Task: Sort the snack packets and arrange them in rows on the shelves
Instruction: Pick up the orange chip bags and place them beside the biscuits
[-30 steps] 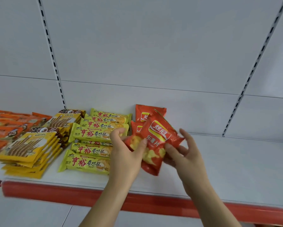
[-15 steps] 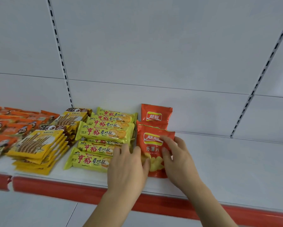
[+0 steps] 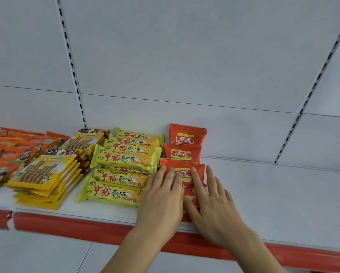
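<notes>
A red chip packet [image 3: 185, 170] lies flat on the white shelf [image 3: 283, 194], the front one of a row of three. Behind it sit a second red packet [image 3: 182, 153] and a third [image 3: 187, 134] against the back wall. My left hand [image 3: 161, 201] presses flat on the front packet's left side with straight fingers. My right hand [image 3: 214, 203] rests flat on its right side, fingers spread. Both hands hide most of that packet.
Left of the red row lie yellow-green biscuit packets [image 3: 124, 158] in stacked rows, then yellow wafer-stick packs [image 3: 45, 170], then orange packets [image 3: 9, 152] at the far left. The shelf has a red front lip [image 3: 70, 223]. White shelf surface stretches right of my hands.
The red packet, held up in both hands a second ago, now lies flat on the shelf in front of the other two. Both hands have opened and flattened on top of it.
</notes>
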A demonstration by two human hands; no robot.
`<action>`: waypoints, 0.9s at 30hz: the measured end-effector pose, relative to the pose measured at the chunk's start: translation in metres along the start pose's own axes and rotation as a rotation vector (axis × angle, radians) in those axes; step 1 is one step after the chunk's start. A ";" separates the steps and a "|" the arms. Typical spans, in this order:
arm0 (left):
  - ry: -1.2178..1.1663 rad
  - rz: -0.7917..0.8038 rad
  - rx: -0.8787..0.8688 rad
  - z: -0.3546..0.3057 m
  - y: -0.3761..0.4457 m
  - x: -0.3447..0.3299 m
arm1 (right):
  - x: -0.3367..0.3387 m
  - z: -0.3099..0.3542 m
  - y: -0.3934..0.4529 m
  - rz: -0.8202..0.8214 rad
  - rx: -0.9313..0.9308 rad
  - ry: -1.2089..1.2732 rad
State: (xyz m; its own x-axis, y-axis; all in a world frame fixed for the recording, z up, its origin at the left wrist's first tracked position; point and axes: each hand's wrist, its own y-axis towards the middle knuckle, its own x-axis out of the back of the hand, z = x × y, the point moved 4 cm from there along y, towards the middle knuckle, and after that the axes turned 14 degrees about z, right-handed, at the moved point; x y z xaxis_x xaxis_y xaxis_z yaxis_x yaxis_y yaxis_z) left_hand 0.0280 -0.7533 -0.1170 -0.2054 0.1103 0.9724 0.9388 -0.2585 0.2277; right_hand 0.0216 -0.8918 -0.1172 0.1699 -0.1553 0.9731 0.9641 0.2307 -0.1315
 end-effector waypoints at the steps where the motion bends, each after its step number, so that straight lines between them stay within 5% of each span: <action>1: 0.005 0.026 -0.007 0.001 0.000 -0.001 | 0.000 -0.001 0.000 -0.004 -0.012 -0.019; 10: 0.000 0.251 -0.004 0.003 -0.001 0.007 | -0.002 -0.002 0.000 0.003 -0.019 -0.077; 19: -0.180 -0.142 0.009 -0.003 0.000 0.021 | 0.011 -0.026 -0.027 -0.099 -0.098 -0.038; 27: -0.188 -0.117 -0.075 -0.099 -0.005 0.031 | 0.030 -0.086 -0.087 -0.185 -0.208 -0.075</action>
State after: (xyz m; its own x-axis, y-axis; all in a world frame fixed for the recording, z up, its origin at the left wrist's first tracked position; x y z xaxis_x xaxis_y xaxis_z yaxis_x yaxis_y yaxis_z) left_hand -0.0102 -0.8433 -0.0828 -0.2497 0.3183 0.9145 0.8872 -0.3031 0.3478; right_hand -0.0396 -0.9995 -0.0930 -0.0210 -0.1027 0.9945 0.9998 0.0015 0.0212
